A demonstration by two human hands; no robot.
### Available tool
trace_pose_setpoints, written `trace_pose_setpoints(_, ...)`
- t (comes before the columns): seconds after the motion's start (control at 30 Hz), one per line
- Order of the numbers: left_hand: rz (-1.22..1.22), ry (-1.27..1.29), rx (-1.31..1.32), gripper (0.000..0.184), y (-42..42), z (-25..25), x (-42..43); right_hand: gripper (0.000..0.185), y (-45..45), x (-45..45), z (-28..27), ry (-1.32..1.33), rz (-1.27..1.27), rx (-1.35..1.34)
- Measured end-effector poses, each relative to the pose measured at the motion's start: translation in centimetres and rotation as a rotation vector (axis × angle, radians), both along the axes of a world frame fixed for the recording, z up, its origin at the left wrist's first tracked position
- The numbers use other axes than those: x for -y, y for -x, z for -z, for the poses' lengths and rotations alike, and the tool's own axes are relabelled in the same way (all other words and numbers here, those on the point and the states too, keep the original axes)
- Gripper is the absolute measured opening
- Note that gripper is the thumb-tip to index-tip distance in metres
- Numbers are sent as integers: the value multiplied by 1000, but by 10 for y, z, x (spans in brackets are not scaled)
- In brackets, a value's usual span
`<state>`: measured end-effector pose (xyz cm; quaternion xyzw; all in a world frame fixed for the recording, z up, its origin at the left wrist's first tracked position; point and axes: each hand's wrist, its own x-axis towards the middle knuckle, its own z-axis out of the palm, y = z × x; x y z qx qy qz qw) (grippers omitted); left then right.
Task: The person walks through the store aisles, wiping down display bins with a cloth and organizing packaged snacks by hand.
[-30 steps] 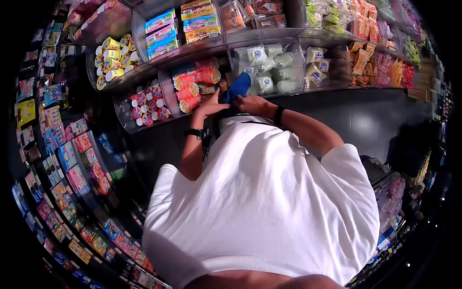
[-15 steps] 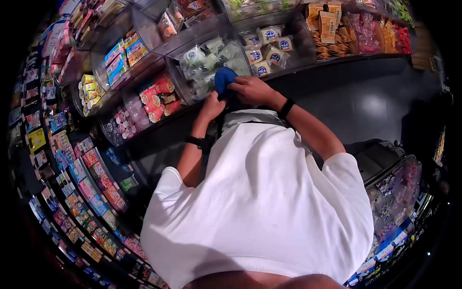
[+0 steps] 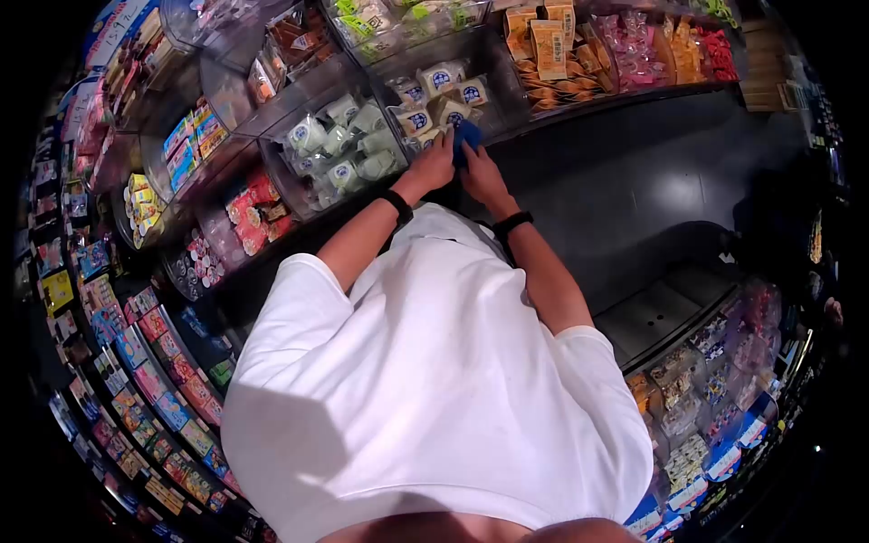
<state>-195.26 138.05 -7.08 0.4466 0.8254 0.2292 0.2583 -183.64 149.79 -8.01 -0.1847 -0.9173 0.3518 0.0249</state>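
Observation:
A folded blue cloth (image 3: 466, 138) is between my two hands, at the front edge of a clear bin (image 3: 501, 113) of cream-coloured wrapped packets (image 3: 443, 78). My left hand (image 3: 434, 165) grips the cloth's left side with bent fingers, close to the lowest packets. From the other side, my right hand (image 3: 485, 179) pinches the cloth's lower right part. The fingertips are small and partly hidden. Left of my hands, another clear bin holds pale green wrapped packets (image 3: 340, 140).
Orange packets (image 3: 549, 50) and pink sweets (image 3: 626, 52) fill bins to the right. Red packets (image 3: 254, 213) lie in a lower left bin. Shelves of boxed goods (image 3: 172, 380) curve along the left. Behind my right side stands another rack of bagged sweets (image 3: 692, 398). Dark floor (image 3: 634, 181) extends at right.
My hands and the blue cloth have shifted right along the bins, from the pale green packets to the cream ones. The view has turned, and the bins now appear further left.

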Motion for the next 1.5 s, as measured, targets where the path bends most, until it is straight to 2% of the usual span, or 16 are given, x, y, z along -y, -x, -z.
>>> trace_pose_setpoints(0.13,93,57,-375,80,-14,-7,27,60,-7,11,-9,29,-143,12)
trace_pose_setpoints(0.37,145,-26,-307,79,-17,26,-45,55,-14,-43,-16,-190,-101,89)
trace_pose_setpoints(0.47,161,-83,-310,72,-20,20,-82,55,-22,-70,-27,-231,-17,71)
trace_pose_setpoints(0.53,166,-278,-322,60,-18,19,-105,57,-27,-91,-22,-253,67,49)
trace_pose_setpoints(0.67,138,-158,-161,51,2,15,-119,59,-32,-102,-14,-139,113,15)
trace_pose_setpoints(0.77,42,-91,-131,37,14,14,-112,57,-22,-120,-23,74,3,61)
trace_pose_setpoints(0.83,-38,-54,148,37,29,22,-116,56,-5,-131,-36,-22,-22,-22)
trace_pose_setpoints(0.87,-40,-208,177,43,40,20,-117,56,5,-139,-49,33,-29,-73)
trace_pose_setpoints(0.97,-599,-170,484,41,58,-37,-149,58,44,-162,-61,9,-29,-271)
trace_pose_setpoints(1.0,-542,-316,201,43,78,-9,-160,59,59,-169,-76,32,-57,-231)
trace_pose_setpoints(1.03,-595,-399,86,47,88,-17,-175,61,74,-175,-71,-16,-71,-348)
trace_pose_setpoints(1.1,-584,-567,-47,49,101,-37,-197,62,97,-187,-75,-54,-113,-249)
trace_pose_setpoints(1.2,-523,-168,-70,52,109,-41,-214,57,115,-200,-57,-147,-141,-186)
trace_pose_setpoints(1.3,-459,-342,-132,51,100,-17,-206,30,114,-208,-66,-89,-204,-79)
trace_pose_setpoints(1.33,-467,-230,-97,52,89,-25,-201,25,109,-210,-67,-108,-212,-106)
trace_pose_setpoints(1.5,-451,-174,-226,52,54,-29,-197,24,92,-220,-66,-50,-231,-15)
